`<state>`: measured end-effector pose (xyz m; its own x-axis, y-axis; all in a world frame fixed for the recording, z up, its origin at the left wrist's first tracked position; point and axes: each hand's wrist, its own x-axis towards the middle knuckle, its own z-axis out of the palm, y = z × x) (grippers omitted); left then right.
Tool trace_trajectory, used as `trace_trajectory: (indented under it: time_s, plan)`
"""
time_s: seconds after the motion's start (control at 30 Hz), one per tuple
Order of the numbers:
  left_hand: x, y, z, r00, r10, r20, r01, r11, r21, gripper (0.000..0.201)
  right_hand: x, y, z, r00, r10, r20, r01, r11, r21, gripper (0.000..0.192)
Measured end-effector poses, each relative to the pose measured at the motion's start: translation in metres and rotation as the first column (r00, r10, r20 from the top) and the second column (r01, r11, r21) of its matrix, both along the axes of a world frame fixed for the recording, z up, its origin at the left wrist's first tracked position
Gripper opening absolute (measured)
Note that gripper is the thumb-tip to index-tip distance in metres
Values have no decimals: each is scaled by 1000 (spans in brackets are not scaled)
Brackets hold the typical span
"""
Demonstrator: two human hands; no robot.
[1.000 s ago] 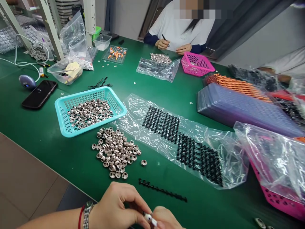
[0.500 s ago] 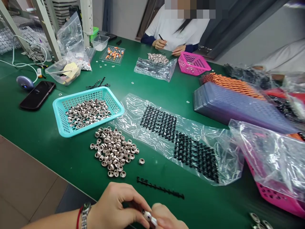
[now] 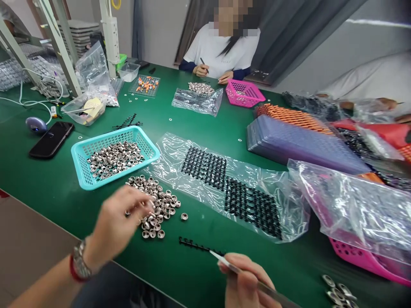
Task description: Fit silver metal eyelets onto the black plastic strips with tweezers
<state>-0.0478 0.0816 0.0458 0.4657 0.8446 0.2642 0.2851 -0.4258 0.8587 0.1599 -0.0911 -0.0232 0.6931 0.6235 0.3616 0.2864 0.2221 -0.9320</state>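
Observation:
Over the near-left side of a pile of small silvery metal cups [image 3: 167, 201] is my left hand [image 3: 117, 220], its fingers bent down and its fingertips blurred among the cups. Whether a cup is between them I cannot tell. My right hand [image 3: 245, 278] grips a slim metal tool that looks like tweezers [image 3: 236, 268], its pale pointed tip aimed up and left. Right by that tip lies a black notched strip [image 3: 195, 244] on the green table, partly hidden by the hand. More cups fill a turquoise basket [image 3: 84, 171] behind the pile.
Black strips [image 3: 253, 207] lie in rows on a clear plastic bag [image 3: 297, 220]. A stack of clear trays [image 3: 298, 143] and a bag-covered pink basket [image 3: 359, 259] stand at right. Metal pieces [image 3: 340, 293] lie near the front edge. A phone [image 3: 52, 140] rests at left; a co-worker [image 3: 221, 51] sits opposite.
My hands have parted from around a small silvery piece. My left hand moved up and left to the pile; my right moved right, the metal tool now plainly visible. The camera view shifted slightly.

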Motion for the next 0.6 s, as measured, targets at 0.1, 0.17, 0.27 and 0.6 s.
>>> trace_trajectory:
  time_s: [0.1,0.17,0.27,0.6]
  plan:
    - [-11,47,9,902,391,-183,-278,850,447,25,8,10,10,991,93,101,-67,969,-236,28]
    - [-1,58,10,896,364,-254,-181,822,540,30,9,16,14,981,166,103,-128,945,-302,30]
    - [34,45,1,882,-19,-470,272,836,477,22,7,18,16,979,192,75,-154,923,-354,34]
    - [98,26,-33,663,-270,-698,647,675,353,18,-2,18,3,987,82,135,-21,915,-403,38]
